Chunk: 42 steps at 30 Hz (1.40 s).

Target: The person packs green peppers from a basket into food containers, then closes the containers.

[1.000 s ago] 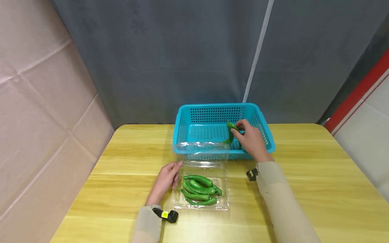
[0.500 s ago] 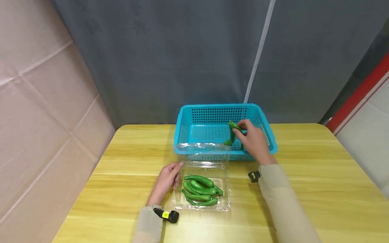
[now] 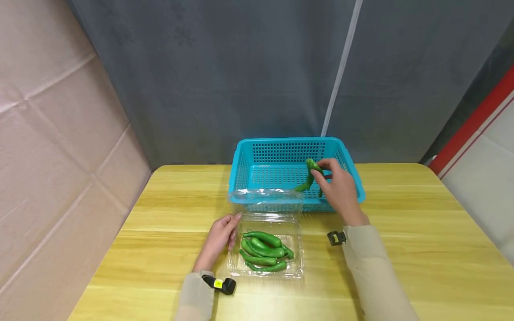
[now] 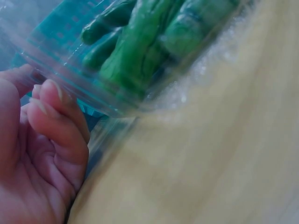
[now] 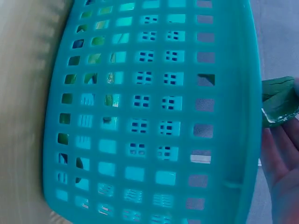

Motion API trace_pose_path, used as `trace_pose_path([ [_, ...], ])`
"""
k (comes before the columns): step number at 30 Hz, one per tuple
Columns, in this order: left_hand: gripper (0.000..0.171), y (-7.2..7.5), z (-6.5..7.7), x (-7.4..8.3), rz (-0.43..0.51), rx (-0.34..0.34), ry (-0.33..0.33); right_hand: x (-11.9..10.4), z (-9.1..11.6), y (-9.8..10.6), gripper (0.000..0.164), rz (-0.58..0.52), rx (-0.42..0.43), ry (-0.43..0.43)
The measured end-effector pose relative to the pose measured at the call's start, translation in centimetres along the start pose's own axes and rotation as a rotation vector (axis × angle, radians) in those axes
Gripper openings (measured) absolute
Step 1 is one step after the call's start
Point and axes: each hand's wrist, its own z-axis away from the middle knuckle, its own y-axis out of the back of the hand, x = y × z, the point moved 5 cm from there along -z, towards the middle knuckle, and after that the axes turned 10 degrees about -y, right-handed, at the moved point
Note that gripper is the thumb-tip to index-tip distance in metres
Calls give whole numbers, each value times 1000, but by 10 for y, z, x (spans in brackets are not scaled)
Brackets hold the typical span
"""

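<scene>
In the head view my left hand (image 3: 218, 236) pinches the left rim of a clear plastic clamshell box (image 3: 292, 225), thumb on top. The left wrist view shows its fingers (image 4: 58, 126) curled at the box's edge. Several green chili peppers (image 3: 263, 252) lie in the box, whose lid (image 3: 265, 198) stands raised against a blue basket (image 3: 289, 140). Above the basket's right part, my right hand (image 3: 341, 189) pinches a green chili pepper (image 3: 314, 165) between thumb and fingers. Below it, another pepper (image 3: 302, 187) lies in the basket, partly seen through the lid.
The wooden table (image 3: 180, 196) carries both containers, with the basket at its back edge. A grey curtain (image 3: 241, 80) hangs behind. Pale padded wall (image 3: 60, 156) runs along the left. Black wrist cameras (image 3: 218, 284) are strapped to both sleeves.
My right hand has shifted slightly right over the basket, the pepper moving with it. My left hand and the box have stayed in place.
</scene>
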Motion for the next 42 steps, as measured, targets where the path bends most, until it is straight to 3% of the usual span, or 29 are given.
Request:
trace_pose_path([
  [23, 44, 1, 0, 0, -26, -2, 2, -22, 28, 15, 29, -147, 121, 36],
  [42, 42, -1, 2, 6, -39, 4, -4, -50, 48, 44, 26, -323, 223, 99],
])
